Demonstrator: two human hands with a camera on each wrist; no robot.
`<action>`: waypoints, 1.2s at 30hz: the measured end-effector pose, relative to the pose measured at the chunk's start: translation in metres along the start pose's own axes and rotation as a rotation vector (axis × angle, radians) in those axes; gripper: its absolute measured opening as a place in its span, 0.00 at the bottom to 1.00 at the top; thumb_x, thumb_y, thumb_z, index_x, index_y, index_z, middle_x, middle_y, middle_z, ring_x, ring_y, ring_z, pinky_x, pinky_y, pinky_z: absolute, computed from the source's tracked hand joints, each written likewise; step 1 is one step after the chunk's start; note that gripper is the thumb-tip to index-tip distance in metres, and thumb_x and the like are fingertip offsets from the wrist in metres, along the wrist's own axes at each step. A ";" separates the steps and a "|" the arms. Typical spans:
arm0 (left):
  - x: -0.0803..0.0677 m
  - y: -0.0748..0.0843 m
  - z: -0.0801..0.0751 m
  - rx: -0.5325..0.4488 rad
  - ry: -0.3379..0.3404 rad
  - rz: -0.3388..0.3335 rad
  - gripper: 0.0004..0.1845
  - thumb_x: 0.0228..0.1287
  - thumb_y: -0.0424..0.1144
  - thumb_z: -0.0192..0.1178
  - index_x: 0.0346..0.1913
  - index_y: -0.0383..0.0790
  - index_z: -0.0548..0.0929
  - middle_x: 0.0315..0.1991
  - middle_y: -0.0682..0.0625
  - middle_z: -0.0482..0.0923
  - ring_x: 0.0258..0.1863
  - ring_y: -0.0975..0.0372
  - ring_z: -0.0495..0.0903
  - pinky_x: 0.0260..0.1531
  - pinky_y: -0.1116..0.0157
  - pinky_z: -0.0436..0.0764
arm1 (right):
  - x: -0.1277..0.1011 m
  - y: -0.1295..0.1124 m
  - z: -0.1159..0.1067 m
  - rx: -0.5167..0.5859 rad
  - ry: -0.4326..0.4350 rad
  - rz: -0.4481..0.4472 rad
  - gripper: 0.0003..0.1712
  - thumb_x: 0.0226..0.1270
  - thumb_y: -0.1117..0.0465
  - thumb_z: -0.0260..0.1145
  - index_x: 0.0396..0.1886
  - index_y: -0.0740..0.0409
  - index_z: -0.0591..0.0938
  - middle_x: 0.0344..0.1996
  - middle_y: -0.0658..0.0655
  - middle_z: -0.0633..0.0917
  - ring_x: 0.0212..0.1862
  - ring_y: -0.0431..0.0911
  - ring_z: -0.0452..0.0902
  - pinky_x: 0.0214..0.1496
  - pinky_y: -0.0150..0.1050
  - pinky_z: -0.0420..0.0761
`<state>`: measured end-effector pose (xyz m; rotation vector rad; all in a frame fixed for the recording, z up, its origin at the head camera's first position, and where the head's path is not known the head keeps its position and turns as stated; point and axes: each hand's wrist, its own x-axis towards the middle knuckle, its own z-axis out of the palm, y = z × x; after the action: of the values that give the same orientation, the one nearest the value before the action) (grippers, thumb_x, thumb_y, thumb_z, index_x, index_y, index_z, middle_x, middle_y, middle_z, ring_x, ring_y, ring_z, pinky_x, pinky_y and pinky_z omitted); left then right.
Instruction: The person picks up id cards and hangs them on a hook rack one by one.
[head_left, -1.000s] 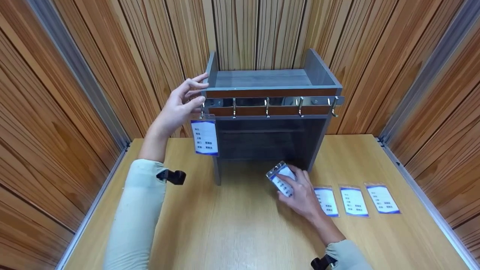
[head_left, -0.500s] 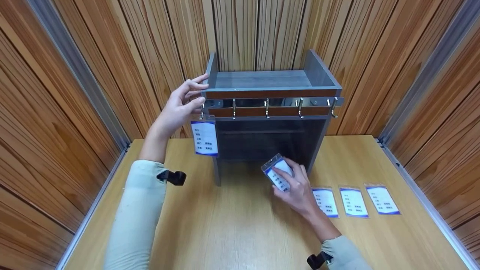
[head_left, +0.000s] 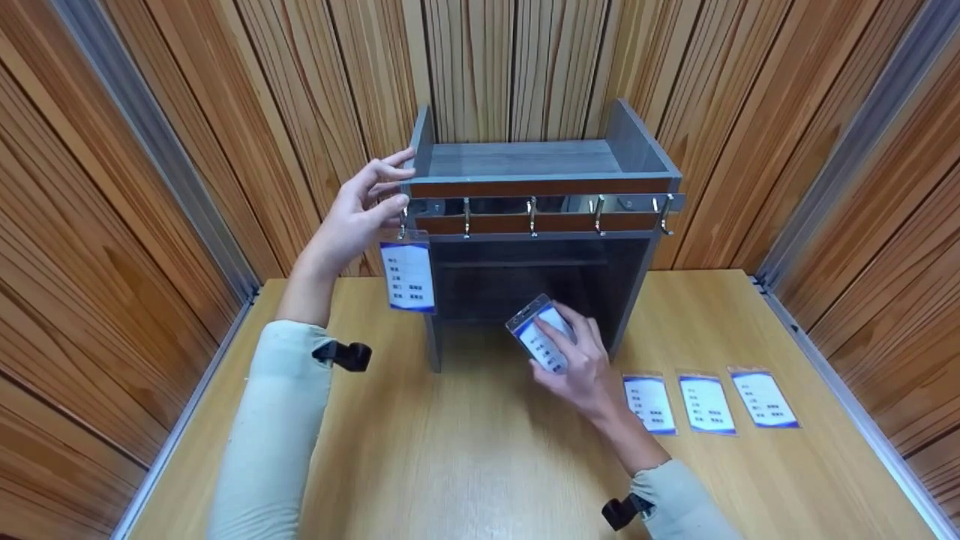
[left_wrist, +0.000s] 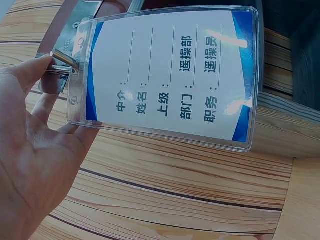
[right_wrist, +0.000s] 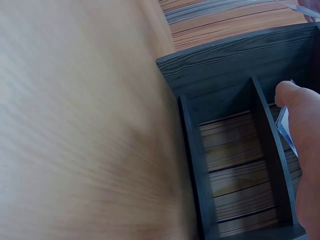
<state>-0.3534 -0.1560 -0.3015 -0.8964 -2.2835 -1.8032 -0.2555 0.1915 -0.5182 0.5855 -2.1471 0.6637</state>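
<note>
My left hand point(head_left: 358, 206) grips the left edge of a small grey shelf point(head_left: 641, 270), its thumb at the leftmost metal hook point(left_wrist: 67, 59). From that hook hangs a clear-sleeved ID badge point(head_left: 409, 276), its white card with blue corners filling much of the left wrist view. My right hand point(head_left: 581, 367) pinches a second badge point(head_left: 541, 341) between thumb and fingers, tilted, in front of the shelf's lower part. Only that badge's edge point(right_wrist: 285, 125) shows beside the thumb in the right wrist view.
Three more badges, the left one point(head_left: 649, 405), the middle one point(head_left: 707, 403) and the right one point(head_left: 763, 397), lie in a row on the wooden table point(head_left: 465, 465). Several bare hooks point(head_left: 533, 216) line the shelf's front rail. Wood-panelled walls point(head_left: 517, 67) enclose the table.
My right hand has moved left and slightly up toward the shelf, carrying its badge. The left hand and the hanging badge have stayed in place.
</note>
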 end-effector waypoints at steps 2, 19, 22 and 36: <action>0.000 0.001 0.000 -0.006 -0.001 0.001 0.17 0.89 0.35 0.55 0.73 0.39 0.76 0.92 0.56 0.61 0.88 0.48 0.67 0.78 0.32 0.77 | 0.003 -0.002 0.001 0.014 0.005 -0.006 0.41 0.50 0.63 0.92 0.68 0.58 0.89 0.72 0.71 0.82 0.62 0.60 0.80 0.59 0.57 0.94; 0.002 0.000 0.000 -0.012 -0.006 0.002 0.19 0.88 0.34 0.54 0.74 0.33 0.73 0.93 0.55 0.60 0.88 0.48 0.67 0.75 0.34 0.79 | 0.029 -0.022 0.005 0.066 0.045 -0.051 0.39 0.50 0.63 0.91 0.66 0.59 0.90 0.70 0.72 0.82 0.61 0.60 0.80 0.57 0.55 0.95; 0.002 0.000 0.000 -0.012 -0.004 0.002 0.18 0.88 0.34 0.54 0.73 0.34 0.74 0.92 0.55 0.60 0.88 0.48 0.67 0.75 0.34 0.80 | 0.035 -0.027 0.005 0.075 0.046 -0.045 0.40 0.51 0.64 0.91 0.67 0.57 0.90 0.71 0.71 0.82 0.62 0.60 0.80 0.57 0.55 0.96; 0.001 0.000 0.000 0.007 0.001 0.009 0.17 0.88 0.34 0.55 0.72 0.38 0.76 0.92 0.56 0.61 0.87 0.48 0.68 0.77 0.32 0.78 | 0.062 -0.045 0.004 0.114 0.085 -0.099 0.41 0.53 0.62 0.91 0.69 0.58 0.88 0.71 0.72 0.81 0.63 0.60 0.79 0.58 0.55 0.95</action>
<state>-0.3543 -0.1559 -0.3012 -0.9022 -2.2798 -1.7912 -0.2659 0.1433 -0.4592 0.7070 -1.9978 0.7470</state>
